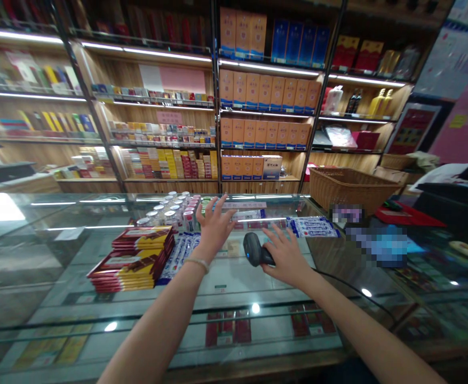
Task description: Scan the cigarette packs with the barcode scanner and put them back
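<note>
One black scanner, right of the red-and-yellow packet stack; my right hand at its handle, whether gripping I cannot tell. My left hand, nearer that stack: empty, fingers spread.

Packets left of scanner, shelves behind

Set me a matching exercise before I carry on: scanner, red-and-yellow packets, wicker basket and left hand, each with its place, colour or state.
Column one:
1. Scanner
2. Red-and-yellow packets
3. Wicker basket
4. Left hand

Column two:
A. Brown, toward the back on the right
B. Empty, with fingers spread
C. Dark, at the right hand
D. Stacked on the left of the glass counter

Pairs: 1-C, 2-D, 3-A, 4-B.
</note>
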### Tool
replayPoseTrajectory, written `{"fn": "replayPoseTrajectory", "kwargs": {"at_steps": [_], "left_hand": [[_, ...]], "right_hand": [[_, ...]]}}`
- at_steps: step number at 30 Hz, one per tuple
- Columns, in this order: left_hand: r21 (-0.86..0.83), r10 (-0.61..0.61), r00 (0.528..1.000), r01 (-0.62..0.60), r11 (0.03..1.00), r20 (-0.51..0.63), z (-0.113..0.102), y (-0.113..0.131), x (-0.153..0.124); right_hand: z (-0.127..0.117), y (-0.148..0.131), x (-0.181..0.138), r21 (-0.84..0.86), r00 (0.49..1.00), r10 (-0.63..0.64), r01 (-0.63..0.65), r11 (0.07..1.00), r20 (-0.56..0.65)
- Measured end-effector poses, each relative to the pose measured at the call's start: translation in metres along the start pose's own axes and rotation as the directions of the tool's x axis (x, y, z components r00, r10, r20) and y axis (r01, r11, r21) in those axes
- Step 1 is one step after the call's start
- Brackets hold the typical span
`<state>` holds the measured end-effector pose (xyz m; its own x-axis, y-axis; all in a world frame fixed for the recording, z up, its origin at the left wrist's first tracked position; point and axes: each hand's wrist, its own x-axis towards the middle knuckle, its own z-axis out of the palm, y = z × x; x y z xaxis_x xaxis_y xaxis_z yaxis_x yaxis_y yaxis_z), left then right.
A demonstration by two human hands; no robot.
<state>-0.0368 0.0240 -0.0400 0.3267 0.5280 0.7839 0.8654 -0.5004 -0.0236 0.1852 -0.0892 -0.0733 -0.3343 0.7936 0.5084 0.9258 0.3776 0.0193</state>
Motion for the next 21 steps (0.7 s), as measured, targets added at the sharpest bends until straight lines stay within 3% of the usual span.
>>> {"fn": "replayPoseTrajectory", "kwargs": {"at_steps": [3,6,10,21], "left_hand": [[0.009,-0.013,1.0,0.013,1.0,0.008,0.0,-0.001,0.0],[0.016,-0.02,1.0,0.02,1.0,0.009,0.0,-0.001,0.0],[0.032,-0.029,1.0,0.028,0.999,0.011,-0.001,-0.002,0.0],[0.054,-0.043,0.999,0.043,0.998,-0.002,-0.002,-0.005,0.0]], "right_hand": [[-0.002,0.003,0.0,0.041,0.997,0.011,-0.007,0.999,-0.079],[-0.006,0.002,-0.004,0.11,0.987,0.098,-0.085,0.99,-0.124],[-0.01,-0.003,-0.012,0.143,0.972,0.23,-0.222,0.964,-0.042],[-0.015,-0.014,-0.011,0.079,0.952,0.289,-0.298,0.951,0.104]]}}
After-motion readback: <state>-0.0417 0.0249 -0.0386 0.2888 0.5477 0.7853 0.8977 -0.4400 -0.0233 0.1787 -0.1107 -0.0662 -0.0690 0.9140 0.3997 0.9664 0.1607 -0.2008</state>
